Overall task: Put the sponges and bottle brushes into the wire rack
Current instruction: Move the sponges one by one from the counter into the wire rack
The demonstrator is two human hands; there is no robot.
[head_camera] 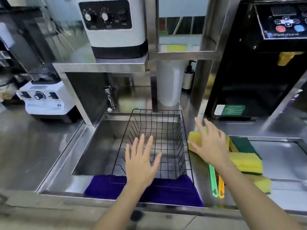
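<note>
A black wire rack (184, 130) sits in the steel sink, with nothing inside it. My left hand (141, 160) hovers open over the rack's near side, fingers spread. My right hand (209, 143) is open above a yellow sponge (195, 140) just right of the rack. More yellow-and-green sponges (245, 161) lie stacked on the counter to the right, and another yellow sponge (262, 184) lies nearer the front. A green brush handle (213, 180) and an orange brush handle (221, 188) lie side by side under my right forearm; their heads are hidden.
A blue cloth (103, 185) hangs over the sink's front edge under the rack. A tap (109, 98) stands at the sink's back left. A white blender base (46, 100) stands at left, a black machine (259, 63) at right, and a pump bottle (188, 77) behind.
</note>
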